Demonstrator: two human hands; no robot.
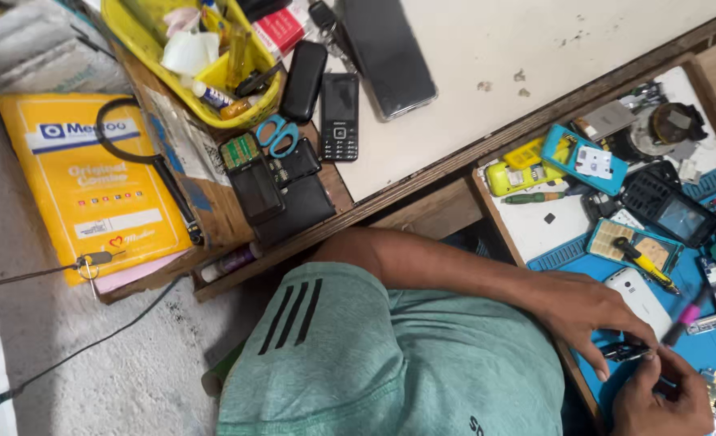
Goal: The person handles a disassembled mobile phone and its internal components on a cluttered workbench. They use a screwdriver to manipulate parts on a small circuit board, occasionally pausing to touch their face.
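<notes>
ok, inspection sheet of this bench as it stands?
Surface: blue work mat on a wooden bench, beside a white tabletop.
Job's things: small dark part; pink-handled tool.
Clutter: white phone, yellow screwdriver and opened phones on the mat; black keypad phone, scissors and a full yellow basket on the tabletop side.
Hands: left hand pinches the dark part; right hand appears to grip the pink-handled tool, its tip at the part.
Cables: thin black cable running over the grey floor covering.
Surroundings: yellow packet lying flat beside the bench.
</notes>
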